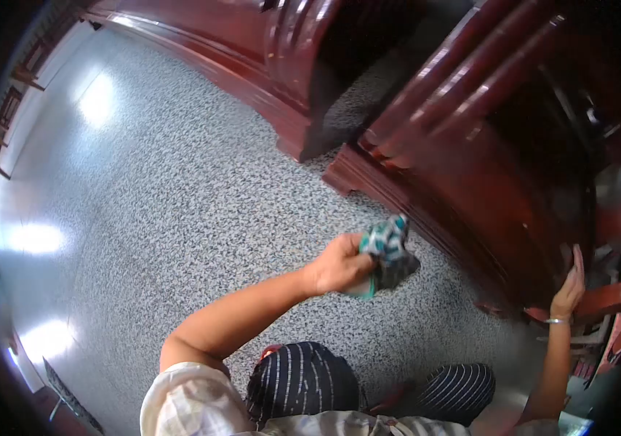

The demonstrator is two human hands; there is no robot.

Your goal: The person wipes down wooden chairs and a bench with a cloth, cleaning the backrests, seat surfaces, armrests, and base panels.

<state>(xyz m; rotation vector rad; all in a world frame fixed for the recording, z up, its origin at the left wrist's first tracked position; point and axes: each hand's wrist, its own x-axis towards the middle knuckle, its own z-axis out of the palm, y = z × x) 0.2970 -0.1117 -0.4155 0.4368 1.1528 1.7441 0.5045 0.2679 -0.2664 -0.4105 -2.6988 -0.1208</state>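
My left hand (339,265) is closed around a bunched green, white and dark patterned cloth (390,251), held above the speckled floor close to the base of a dark red wooden cabinet (456,218). Fingers stretched out, my right hand (571,291) lies along the cabinet's far right side. A bracelet circles that wrist. The glossy cabinet has rounded, ridged mouldings and a stepped base.
A second dark red wooden piece (252,87) stands beyond a dark gap. Grey speckled floor (179,182) stretches left, with bright reflections. Wooden furniture (616,312) is at the right edge. My knees in striped trousers (303,381) are below.
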